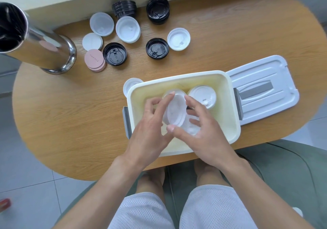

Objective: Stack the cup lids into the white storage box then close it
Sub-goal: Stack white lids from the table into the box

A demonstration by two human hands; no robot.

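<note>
Now both hands, left point(150, 120) and right point(200, 128), grip one tilted white lid point(175, 112) between them over the storage box point(228, 94).

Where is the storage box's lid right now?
The box lid lies flat on the wooden table, touching the right side of the open white storage box.

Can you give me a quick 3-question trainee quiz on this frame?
1. True or false: the box lid is on the white storage box.
2. What do both hands hold over the box? A) black lid B) white cup lid C) pink coaster
3. What lies in the box's far right corner?

Key: 1 false, it lies beside the box. 2 B, left hand and right hand hold the white cup lid. 3 white lid stack.
</note>
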